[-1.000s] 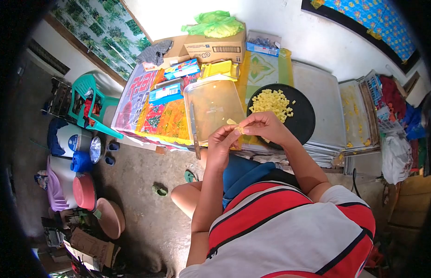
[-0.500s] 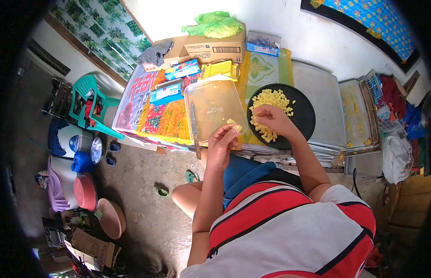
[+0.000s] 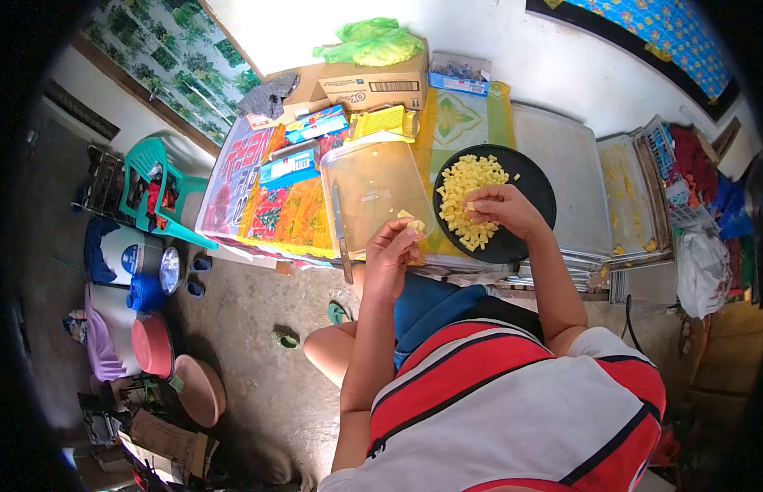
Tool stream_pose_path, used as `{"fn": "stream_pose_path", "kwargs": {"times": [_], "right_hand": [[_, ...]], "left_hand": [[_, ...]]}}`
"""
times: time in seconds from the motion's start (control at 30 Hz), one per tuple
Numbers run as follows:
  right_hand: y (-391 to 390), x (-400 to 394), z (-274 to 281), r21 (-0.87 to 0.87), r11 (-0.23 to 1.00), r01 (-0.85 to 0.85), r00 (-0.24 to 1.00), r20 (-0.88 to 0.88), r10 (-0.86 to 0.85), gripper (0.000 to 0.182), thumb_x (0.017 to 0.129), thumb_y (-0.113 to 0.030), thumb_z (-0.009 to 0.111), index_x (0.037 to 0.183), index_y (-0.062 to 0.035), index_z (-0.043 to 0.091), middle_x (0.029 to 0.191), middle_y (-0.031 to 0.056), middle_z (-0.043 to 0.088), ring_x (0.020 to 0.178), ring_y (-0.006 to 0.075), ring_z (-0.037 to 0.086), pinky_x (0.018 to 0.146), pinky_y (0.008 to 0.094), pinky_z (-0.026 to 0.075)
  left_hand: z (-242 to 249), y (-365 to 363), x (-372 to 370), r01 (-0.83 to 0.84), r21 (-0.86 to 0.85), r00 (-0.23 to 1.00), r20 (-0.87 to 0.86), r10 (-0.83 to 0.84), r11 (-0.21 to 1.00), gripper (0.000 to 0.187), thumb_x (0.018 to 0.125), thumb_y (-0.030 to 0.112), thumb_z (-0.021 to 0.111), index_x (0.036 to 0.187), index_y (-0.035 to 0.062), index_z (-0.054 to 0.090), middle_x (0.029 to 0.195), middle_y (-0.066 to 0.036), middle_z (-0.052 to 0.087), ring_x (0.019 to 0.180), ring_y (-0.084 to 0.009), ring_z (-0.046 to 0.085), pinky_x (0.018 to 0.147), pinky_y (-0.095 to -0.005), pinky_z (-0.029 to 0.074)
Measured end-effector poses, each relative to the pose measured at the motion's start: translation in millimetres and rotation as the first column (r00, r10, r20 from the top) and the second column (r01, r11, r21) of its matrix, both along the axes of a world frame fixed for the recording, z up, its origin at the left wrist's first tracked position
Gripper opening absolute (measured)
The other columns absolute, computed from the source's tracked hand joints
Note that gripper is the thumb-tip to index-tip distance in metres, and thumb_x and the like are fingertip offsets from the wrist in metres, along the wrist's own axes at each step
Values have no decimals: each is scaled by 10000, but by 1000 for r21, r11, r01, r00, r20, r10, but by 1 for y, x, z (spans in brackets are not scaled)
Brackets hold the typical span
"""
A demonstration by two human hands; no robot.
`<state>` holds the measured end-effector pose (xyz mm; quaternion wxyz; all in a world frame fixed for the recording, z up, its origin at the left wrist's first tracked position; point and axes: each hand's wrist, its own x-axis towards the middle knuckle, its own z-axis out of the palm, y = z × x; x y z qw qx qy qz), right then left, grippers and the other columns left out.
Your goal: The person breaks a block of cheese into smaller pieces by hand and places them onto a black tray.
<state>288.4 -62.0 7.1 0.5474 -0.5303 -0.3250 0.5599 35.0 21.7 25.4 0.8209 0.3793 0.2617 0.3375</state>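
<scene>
Pale yellow pieces (image 3: 414, 226) are pinched in my left hand (image 3: 393, 248), just over the near right corner of a clear plastic tray (image 3: 377, 184). A knife (image 3: 342, 234) lies along the tray's left side, its handle over the table edge. My right hand (image 3: 500, 210) is closed at the fingertips above a round black tray (image 3: 535, 184) that holds a heap of yellow cubes (image 3: 471, 184). Its fingers seem to hold a small yellow piece, partly hidden by them.
Behind the clear tray are blue boxes (image 3: 289, 168), a yellow rack (image 3: 383, 123) and a cardboard box (image 3: 373, 86). Metal trays (image 3: 562, 176) stand to the right. A green chair (image 3: 156, 184) and basins (image 3: 199, 389) are on the left.
My right hand has moved right over the heap of cubes, away from my left hand. My left hand has stayed nearly in place, with its pieces still held.
</scene>
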Motion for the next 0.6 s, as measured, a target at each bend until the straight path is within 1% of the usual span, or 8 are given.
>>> {"fn": "stream_pose_path", "kwargs": {"times": [0.03,0.23,0.33,0.6], "right_hand": [[1,-1,2,-7,1000,-6,1000,3,6,226,881,-76,598,1081,29,611,932,83,646,834,144,638,756,256,529],[-2,-6,17,78,996,-31,991,-130,41,195,890,-48,582,1071,21,607,1006,96,630,886,179,650,788,279,539],[-1,-8,18,93,995,-39,990,-130,51,188,886,-48,591,1060,22,604,1027,104,623,891,189,652,790,279,540],[-1,-6,13,81,997,-14,991,-132,25,148,871,-51,615,1005,13,604,981,89,621,882,189,652,788,274,541]], "left_hand": [[0,0,-1,1,-3,1000,2,-1,1000,180,865,99,624,1033,38,606,830,-57,669,607,-70,568,553,-206,456],[0,0,-2,2,-35,999,-34,-3,999,197,867,105,621,1051,37,610,824,-69,674,592,-70,566,551,-204,457],[0,0,-1,1,-49,999,-35,-3,999,196,865,99,620,1051,36,608,824,-71,673,583,-67,565,546,-202,458],[-5,1,-1,-4,-24,1000,-1,4,1000,167,853,77,644,1012,45,605,810,-47,661,584,-64,565,540,-199,460]]}}
